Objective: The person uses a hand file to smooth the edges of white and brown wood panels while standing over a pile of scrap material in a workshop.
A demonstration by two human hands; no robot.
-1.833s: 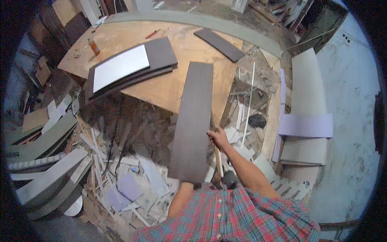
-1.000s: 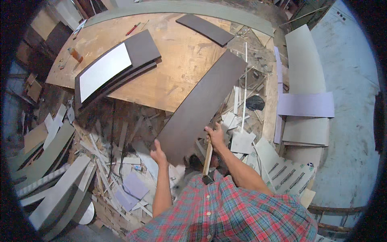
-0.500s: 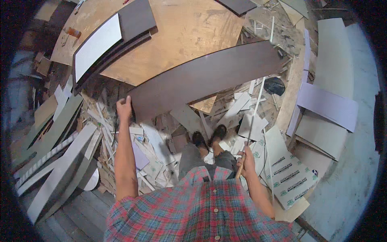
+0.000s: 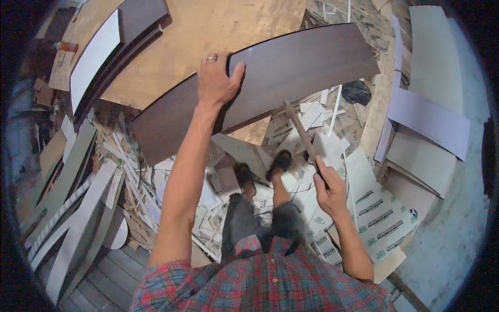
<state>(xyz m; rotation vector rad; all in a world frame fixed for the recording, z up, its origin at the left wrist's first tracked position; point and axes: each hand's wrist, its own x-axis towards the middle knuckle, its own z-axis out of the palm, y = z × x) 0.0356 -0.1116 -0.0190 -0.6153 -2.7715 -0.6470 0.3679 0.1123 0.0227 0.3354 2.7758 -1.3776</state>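
Across the table's near edge: the dark brown board (image 4: pixel 306 62) lies aslant, its right end reaching past the wooden tabletop (image 4: pixel 244 23) over the litter. In the earliest frame it pointed away from the body; now it runs crosswise.

Left hand: the left hand (image 4: pixel 214 86) has shifted from the board's left end to its far edge, near the middle. The thumb is spread wide on the face; the fingertips are hidden past the edge, so I cannot tell whether it grips or only presses.

Right hand: half a second ago the right hand (image 4: pixel 331 190) was low by the waist; now it is farther out, closed around a long slender tool (image 4: pixel 301 127).

Tool tip: aimed up and leftward at the board's near edge; touching or just short of it, I cannot tell.

White panel: the white panel (image 4: pixel 96 65) lies on the stacked dark boards (image 4: pixel 145 18) as before, though both sit closer to the upper left.

Small dark board: visible beyond the big one earlier, now out of view.

Floor: pale offcuts (image 4: pixel 312 114) around the dark shoes (image 4: pixel 280 164).
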